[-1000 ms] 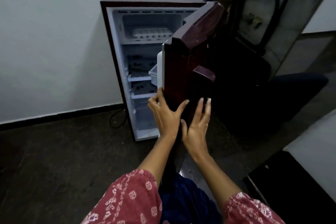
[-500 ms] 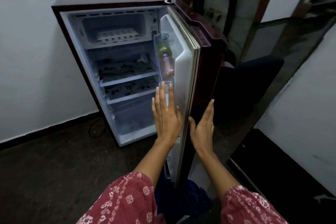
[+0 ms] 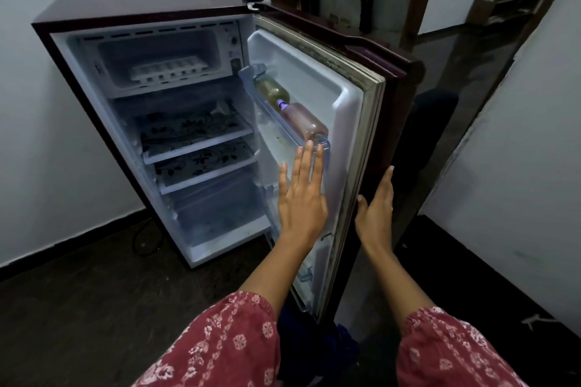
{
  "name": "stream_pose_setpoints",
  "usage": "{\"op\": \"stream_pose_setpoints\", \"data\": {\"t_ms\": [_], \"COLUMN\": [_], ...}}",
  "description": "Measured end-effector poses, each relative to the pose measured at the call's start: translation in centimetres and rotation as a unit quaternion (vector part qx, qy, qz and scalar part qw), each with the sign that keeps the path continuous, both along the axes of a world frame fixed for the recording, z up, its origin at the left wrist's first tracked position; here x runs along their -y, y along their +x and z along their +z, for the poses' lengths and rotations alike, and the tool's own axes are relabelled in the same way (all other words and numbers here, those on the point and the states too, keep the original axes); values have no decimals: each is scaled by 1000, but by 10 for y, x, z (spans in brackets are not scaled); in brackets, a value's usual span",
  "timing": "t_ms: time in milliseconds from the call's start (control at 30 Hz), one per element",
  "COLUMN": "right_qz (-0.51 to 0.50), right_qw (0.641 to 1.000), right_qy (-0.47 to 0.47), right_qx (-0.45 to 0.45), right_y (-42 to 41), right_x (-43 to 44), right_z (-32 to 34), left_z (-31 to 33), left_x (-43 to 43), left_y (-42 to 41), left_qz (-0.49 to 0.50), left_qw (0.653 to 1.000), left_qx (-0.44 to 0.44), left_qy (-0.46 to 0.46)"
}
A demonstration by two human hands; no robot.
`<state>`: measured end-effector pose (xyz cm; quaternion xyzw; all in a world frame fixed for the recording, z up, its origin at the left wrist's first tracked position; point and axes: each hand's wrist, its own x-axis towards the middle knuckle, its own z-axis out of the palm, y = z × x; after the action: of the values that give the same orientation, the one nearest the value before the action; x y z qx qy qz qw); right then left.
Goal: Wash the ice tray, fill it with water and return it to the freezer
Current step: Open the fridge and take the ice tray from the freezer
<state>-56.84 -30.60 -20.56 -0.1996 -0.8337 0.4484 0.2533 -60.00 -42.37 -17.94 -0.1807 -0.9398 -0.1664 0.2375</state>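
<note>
One white plastic ice tray (image 3: pixel 169 70) is lying flat in the freezer compartment (image 3: pixel 157 61) at the top of the small maroon fridge (image 3: pixel 138 14), well apart from both your hands. Your left hand (image 3: pixel 301 198) is spreading flat, fingers loose and grasping nothing, against the white inner lining of the open door (image 3: pixel 342 122). Your right hand (image 3: pixel 375 210) is pressing flat along the door's outer edge, uncurled too. Two bottles (image 3: pixel 292 110) are lying in the door shelf just above your left fingertips.
</note>
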Motion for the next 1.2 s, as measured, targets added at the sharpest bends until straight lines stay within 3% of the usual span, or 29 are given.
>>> {"op": "stream_pose_setpoints", "data": {"t_ms": [267,433,533,600,633,700,867,1200], "right_qz": [-2,-27,-96,-7,45,124,203,243], "right_qw": [1000,996,985,958,947,946,943,937], "right_qy": [11,81,53,131,167,191,239,243], "right_qx": [9,37,137,254,271,232,110,57], "right_y": [-8,-4,11,19,18,4,-74,-250], "right_x": [-27,-24,16,47,58,78,120,199], "right_z": [-3,-22,-60,-87,-98,-101,-66,-28], "left_z": [1,-2,-20,-34,-41,-51,-61,-53], "left_x": [-13,-8,13,35,47,71,122,205], "left_y": [-6,-11,-12,-18,-22,-34,-83,-216], "left_qz": [-30,-69,-62,-17,9,53,136,194], "left_qw": [999,998,997,998,998,995,984,970], "left_qx": [-6,-3,32,54,64,80,110,110], "left_qy": [-16,10,31,23,14,0,19,93]}}
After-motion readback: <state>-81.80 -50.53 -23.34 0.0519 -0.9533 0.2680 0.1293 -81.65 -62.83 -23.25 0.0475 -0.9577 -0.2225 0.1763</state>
